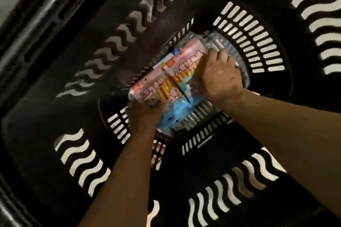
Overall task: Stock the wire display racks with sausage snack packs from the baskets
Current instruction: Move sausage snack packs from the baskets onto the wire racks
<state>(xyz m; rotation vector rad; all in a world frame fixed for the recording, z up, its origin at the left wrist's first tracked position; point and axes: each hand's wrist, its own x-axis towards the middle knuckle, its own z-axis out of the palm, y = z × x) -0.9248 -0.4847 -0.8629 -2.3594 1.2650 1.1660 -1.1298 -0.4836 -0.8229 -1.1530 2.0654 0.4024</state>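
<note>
Down at the very bottom of the deep black basket [88, 72] lay the sausage snack packs [177, 79], pink and blue, side by side, their long axis slanting from near-left to far-right. The left hand [143, 116] had the near end, fingers curled onto it. The right hand [219, 77] clamped the far-right side, fingers folded over the edge. With both hands already on the packs, one at each end, the lift looked like straight up between the walls.

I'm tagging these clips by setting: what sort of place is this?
Likely a shop or stockroom, though little shows: the inside of a deep black plastic basket with wavy slots, and pink-and-blue printed sausage snack packs at its bottom.
</note>
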